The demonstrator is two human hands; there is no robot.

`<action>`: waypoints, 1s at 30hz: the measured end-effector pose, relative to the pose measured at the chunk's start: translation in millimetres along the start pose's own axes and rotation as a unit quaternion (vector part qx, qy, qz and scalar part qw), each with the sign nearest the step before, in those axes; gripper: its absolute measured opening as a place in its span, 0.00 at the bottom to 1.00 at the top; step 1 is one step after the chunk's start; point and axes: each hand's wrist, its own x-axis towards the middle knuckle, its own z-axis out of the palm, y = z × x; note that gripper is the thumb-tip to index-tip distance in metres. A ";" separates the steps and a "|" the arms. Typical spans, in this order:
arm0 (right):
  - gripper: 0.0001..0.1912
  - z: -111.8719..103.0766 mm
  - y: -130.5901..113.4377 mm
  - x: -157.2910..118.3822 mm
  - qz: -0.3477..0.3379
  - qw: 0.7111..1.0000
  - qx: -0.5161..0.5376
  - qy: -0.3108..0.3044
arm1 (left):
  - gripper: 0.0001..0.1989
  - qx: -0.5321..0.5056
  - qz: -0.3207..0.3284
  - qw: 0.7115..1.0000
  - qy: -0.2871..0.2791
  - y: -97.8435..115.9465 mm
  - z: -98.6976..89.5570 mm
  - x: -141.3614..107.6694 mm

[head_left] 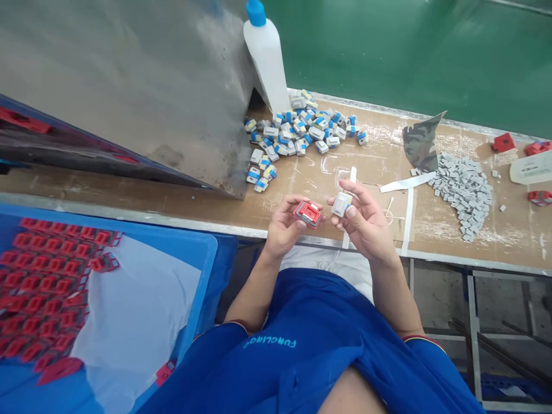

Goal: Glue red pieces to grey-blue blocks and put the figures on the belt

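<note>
Okay, left hand [285, 225] grips a red plastic frame part [307, 214] by its edges, fingers curled under it, and right hand [361, 217] pinches a small white block [341, 204] between thumb and fingertips. Both hands are raised over the near edge of the wooden counter [375, 138], with frame and block just apart. A thin white strip [352, 175] seems to pass behind the right hand, though it's hard to tell from this view. Far on the counter lies a loose heap of white-and-blue blocks [302, 126], with a white plastic bottle [265, 63] standing behind it beside a metal sheet [129, 86]. To the right are a pile of small grey blocks [463, 195] and a camouflage cloth [421, 141]. Near left, a blue bin [207, 247] holds rows of red frame parts [47, 270] beside a white liner [133, 322]. Risks: the block is held only at the fingertips, so a slip could drop it past the near edge. Forcing block and frame together off-line could crack the red plastic. A stray elbow could scatter the loose heaps.
</note>
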 end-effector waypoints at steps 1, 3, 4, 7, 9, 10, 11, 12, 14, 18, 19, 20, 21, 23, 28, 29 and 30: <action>0.31 -0.4 -0.7 -2.3 0.001 1.000 0.006 0.001 | 0.26 -0.004 -0.005 1.000 -0.002 -0.3 1.7 0.2; 0.30 -1.5 -2.6 -6.1 0.005 1.000 0.018 0.004 | 0.27 -0.007 -0.010 1.000 -0.004 -1.1 5.1 0.7; 0.30 -2.2 -3.7 -7.6 0.009 1.000 0.019 0.006 | 0.27 -0.006 -0.012 1.000 -0.004 -1.7 6.7 0.9; 0.31 -5.0 -5.9 -11.3 0.023 0.999 0.017 0.014 | 0.28 0.006 -0.013 1.000 -0.002 -3.1 11.3 1.7; 0.31 -7.2 -6.6 -13.6 0.027 0.999 0.020 0.016 | 0.29 0.010 -0.015 1.000 -0.007 -3.5 14.1 2.0; 0.30 -8.1 -6.9 -14.8 0.024 0.999 0.024 0.018 | 0.29 0.009 -0.016 1.000 -0.012 -3.4 15.4 2.0; 0.29 -8.9 -7.3 -16.0 0.017 0.999 0.028 0.021 | 0.28 0.005 -0.019 1.000 -0.016 -3.2 16.6 1.8; 0.28 -9.4 -8.0 -17.4 0.008 0.999 0.031 0.027 | 0.28 -0.002 -0.022 1.000 -0.021 -2.8 17.7 1.4; 0.25 -9.9 -10.0 -20.2 -0.007 0.999 0.029 0.039 | 0.26 -0.019 -0.030 0.999 -0.034 -2.3 19.5 0.2; 0.24 -8.8 -15.4 -26.1 -0.014 0.998 0.006 0.055 | 0.29 -0.027 -0.050 0.997 -0.055 -4.5 20.4 -2.7; 0.24 -8.3 -16.7 -27.7 -0.017 0.998 0.007 0.058 | 0.29 -0.025 -0.053 0.997 -0.057 -5.8 20.2 -3.3; 0.23 -7.7 -17.7 -29.3 -0.022 0.998 0.012 0.061 | 0.29 -0.025 -0.053 0.996 -0.060 -7.2 19.9 -3.7; 0.21 -7.3 -18.7 -31.0 -0.029 0.997 0.020 0.064 | 0.29 -0.027 -0.051 0.996 -0.065 -8.5 19.6 -4.1; 0.18 -6.6 -19.9 -34.1 -0.043 0.996 0.032 0.070 | 0.28 -0.030 -0.046 0.996 -0.073 -10.3 19.5 -4.5; 0.11 -7.2 -19.2 -38.3 -0.076 0.994 0.044 0.060 | 0.30 -0.035 -0.067 0.995 -0.059 -7.6 23.4 -4.8; 0.09 -7.3 -18.6 -38.4 -0.087 0.993 0.054 0.054 | 0.30 -0.043 -0.071 0.995 -0.058 -6.3 24.6 -4.8; 0.08 -7.3 -18.0 -38.3 -0.098 0.992 0.061 0.050 | 0.30 -0.053 -0.072 0.994 -0.058 -5.1 25.7 -4.9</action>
